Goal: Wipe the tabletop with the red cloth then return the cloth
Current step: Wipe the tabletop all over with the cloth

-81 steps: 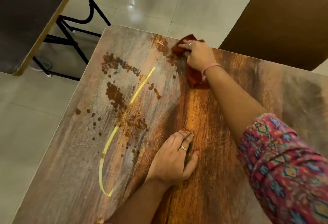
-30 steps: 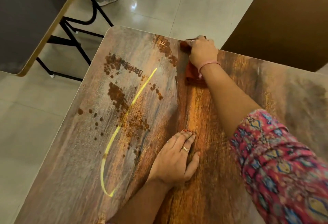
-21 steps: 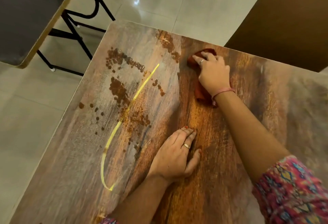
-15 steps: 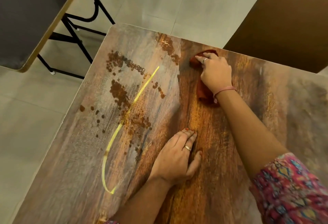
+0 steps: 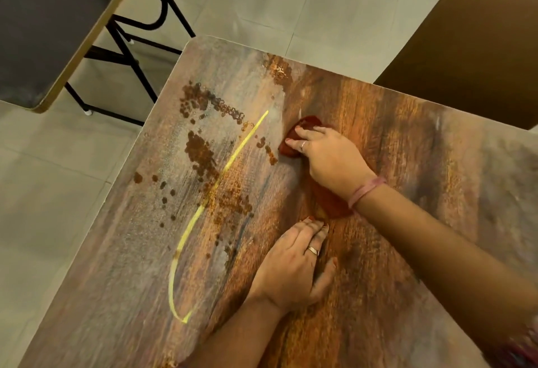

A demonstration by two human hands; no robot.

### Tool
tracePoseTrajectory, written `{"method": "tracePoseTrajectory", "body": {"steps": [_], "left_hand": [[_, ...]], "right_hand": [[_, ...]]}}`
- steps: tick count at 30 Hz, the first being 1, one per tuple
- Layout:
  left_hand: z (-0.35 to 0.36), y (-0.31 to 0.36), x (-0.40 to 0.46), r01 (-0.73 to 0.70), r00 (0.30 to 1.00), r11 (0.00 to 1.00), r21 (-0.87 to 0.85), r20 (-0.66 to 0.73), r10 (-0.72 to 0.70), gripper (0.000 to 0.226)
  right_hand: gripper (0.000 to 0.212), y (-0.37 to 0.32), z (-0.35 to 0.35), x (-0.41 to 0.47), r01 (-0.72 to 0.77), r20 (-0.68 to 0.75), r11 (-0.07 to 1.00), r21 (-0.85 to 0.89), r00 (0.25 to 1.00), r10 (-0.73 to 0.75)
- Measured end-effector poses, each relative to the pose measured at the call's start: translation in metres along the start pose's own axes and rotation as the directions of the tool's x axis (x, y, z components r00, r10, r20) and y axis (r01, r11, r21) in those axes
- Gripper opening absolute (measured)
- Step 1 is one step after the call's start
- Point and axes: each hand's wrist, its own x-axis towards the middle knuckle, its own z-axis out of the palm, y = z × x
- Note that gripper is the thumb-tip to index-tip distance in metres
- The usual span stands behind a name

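The red cloth (image 5: 330,204) lies bunched on the wood-patterned tabletop (image 5: 413,146), near its middle. My right hand (image 5: 332,158) lies over the cloth and presses it down, fingers stretched across its far end; cloth shows beyond the fingertips and under the wrist. My left hand (image 5: 291,265) rests flat on the table just nearer than the cloth, fingertips almost touching its near end. Brown speckled marks (image 5: 201,149) and a curved yellow line (image 5: 233,158) cover the tabletop left of the cloth.
A brown chair back (image 5: 471,47) stands beyond the table's far right edge. A second dark table (image 5: 43,18) with black metal legs stands at the upper left. Pale floor tiles (image 5: 58,207) run along the table's left edge.
My right hand has dragged the cloth from the far edge towards me, down to the middle of the table. My left hand has stayed flat in place.
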Motion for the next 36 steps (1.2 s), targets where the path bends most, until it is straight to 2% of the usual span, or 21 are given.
{"method": "tracePoseTrajectory", "body": {"steps": [5,10,12,15,22,26,29,32,34,36], "left_hand": [[0.001,0.000,0.000,-0.016,1.000,1.000,0.006,-0.011,0.016,0.052],[-0.001,0.001,-0.001,0.008,1.000,0.998,-0.062,-0.006,-0.009,0.050],[-0.002,0.001,-0.002,0.011,1.000,0.998,-0.070,0.001,-0.011,0.050],[-0.001,-0.001,-0.001,0.013,1.000,0.999,-0.033,-0.001,-0.014,0.052],[0.002,-0.001,0.000,-0.008,1.000,1.000,0.000,-0.025,0.008,0.049],[0.002,-0.001,0.001,-0.016,0.999,1.000,0.009,-0.037,0.017,0.050],[0.002,-0.001,0.001,-0.015,0.999,1.000,0.004,-0.051,0.015,0.051],[0.002,0.002,0.000,-0.002,0.999,0.999,-0.036,-0.052,0.000,0.050],[0.003,0.002,-0.001,0.002,0.999,0.999,-0.044,-0.052,-0.004,0.050],[0.004,0.001,-0.001,0.004,0.999,1.000,-0.027,-0.051,-0.005,0.051]], "right_hand": [[0.051,0.000,-0.018,0.046,-0.094,-0.092,0.996,-0.008,0.991,0.093],[0.036,0.016,-0.050,0.134,-0.361,-0.156,0.925,0.122,0.913,0.377],[0.038,0.017,-0.052,0.138,-0.339,-0.151,0.938,0.078,0.926,0.347],[0.048,0.018,-0.036,0.096,-0.156,-0.175,0.988,0.002,0.972,0.154],[0.053,-0.001,0.014,-0.041,0.040,-0.070,0.998,0.056,0.997,-0.037],[0.047,-0.001,0.006,-0.030,0.029,-0.087,0.995,0.100,0.996,-0.021],[0.045,0.012,-0.009,0.036,-0.095,-0.175,0.993,0.075,0.979,0.107],[0.039,0.020,-0.029,0.098,-0.236,-0.151,0.959,0.159,0.954,0.260],[0.038,0.018,-0.032,0.107,-0.235,-0.122,0.962,0.138,0.960,0.252],[0.044,0.011,-0.024,0.081,-0.139,-0.109,0.988,0.072,0.983,0.146]]}}
